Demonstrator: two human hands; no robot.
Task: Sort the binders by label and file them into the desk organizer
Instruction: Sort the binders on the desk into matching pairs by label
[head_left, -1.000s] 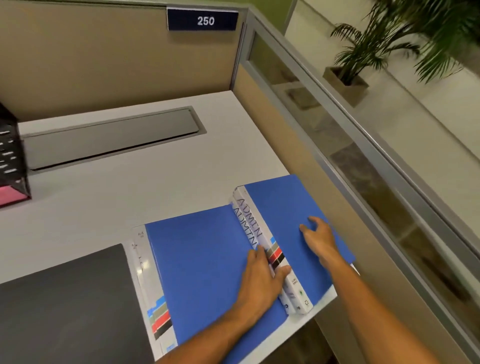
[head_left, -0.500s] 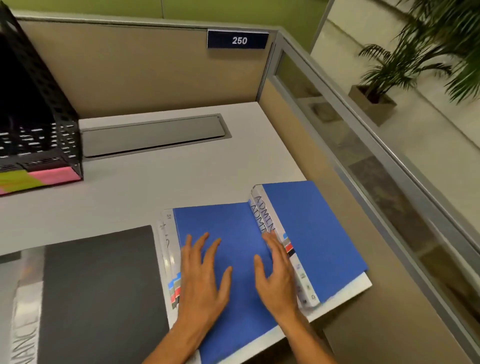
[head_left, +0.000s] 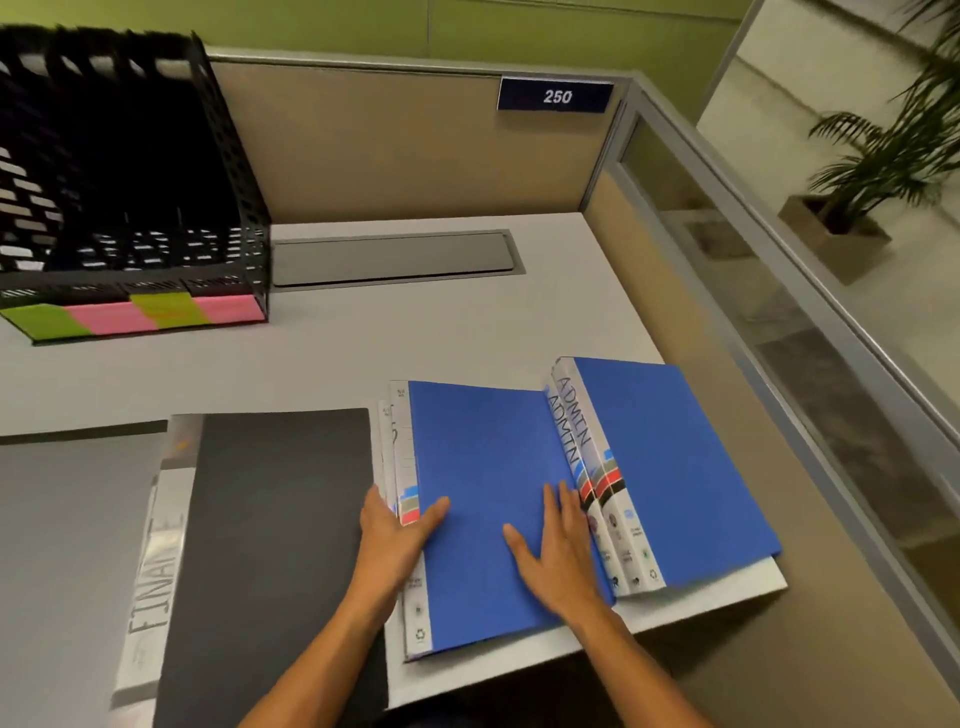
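Head camera looks down at a pale desk (head_left: 415, 353) where both forearms reach in from the bottom edge. Left hand (head_left: 395, 530) lies at the spine edge of the nearer blue binder (head_left: 483, 499), thumb stretched across the cover and fingers wrapped over the white spine, so it grips that edge. Right hand (head_left: 558, 545) lies flat on the same cover, fingers straight and slightly spread, pointing away from the body, thumb out to the left; it presses down and holds nothing. Its little-finger side touches the spines of the blue ADMIN binders (head_left: 670, 467), which lie stacked just to the right, overhanging the desk's front corner. A second white spine shows under the nearer blue binder on its left. Just left of the left hand lies a black binder (head_left: 270, 545) whose spine reads FINAN; the rest of the word is cut off. At the far left of the desk stands a black mesh organizer (head_left: 135, 208) with green and pink labels along its front, well apart from the hands.
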